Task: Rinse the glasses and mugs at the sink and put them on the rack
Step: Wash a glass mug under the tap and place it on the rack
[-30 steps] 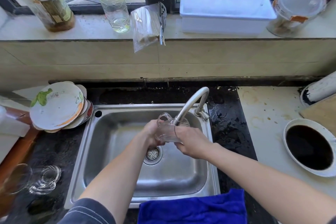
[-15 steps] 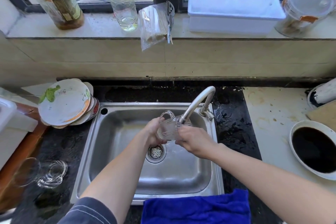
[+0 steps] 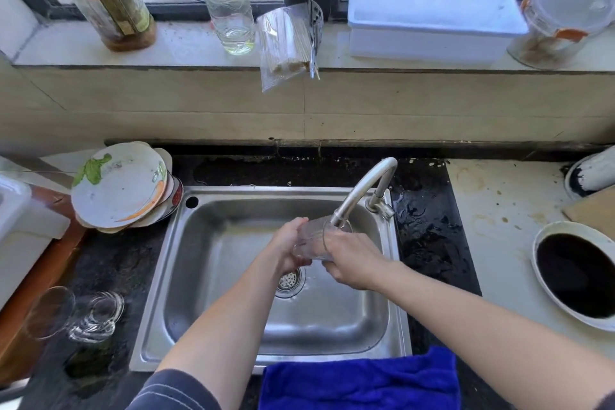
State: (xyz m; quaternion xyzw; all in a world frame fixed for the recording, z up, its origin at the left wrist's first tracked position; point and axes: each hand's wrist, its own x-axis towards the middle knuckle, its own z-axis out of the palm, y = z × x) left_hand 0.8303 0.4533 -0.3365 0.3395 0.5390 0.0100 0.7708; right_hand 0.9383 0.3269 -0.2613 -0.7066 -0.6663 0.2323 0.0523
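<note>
A clear glass mug [image 3: 311,238] is held under the curved metal tap [image 3: 361,191] over the steel sink [image 3: 233,216]. My left hand [image 3: 288,245] cups its left side. My right hand [image 3: 349,258] grips its right side, with the fingers wrapped around it. The tap's spout reaches into the mug's mouth. Two more clear glass pieces lie on the dark counter at the lower left: a glass [image 3: 48,311] and a glass mug [image 3: 98,316].
A stack of plates [image 3: 119,185] sits left of the sink. A blue cloth [image 3: 359,383] hangs over the sink's front edge. A dish of dark liquid [image 3: 575,275] stands at the right. Bottles [image 3: 106,0], a white tub [image 3: 432,22] and a jar [image 3: 562,18] line the windowsill.
The mug has been turned in my hands under the tap; its handle, seen on top before, no longer shows. Both hands stay at the same spot over the drain.
</note>
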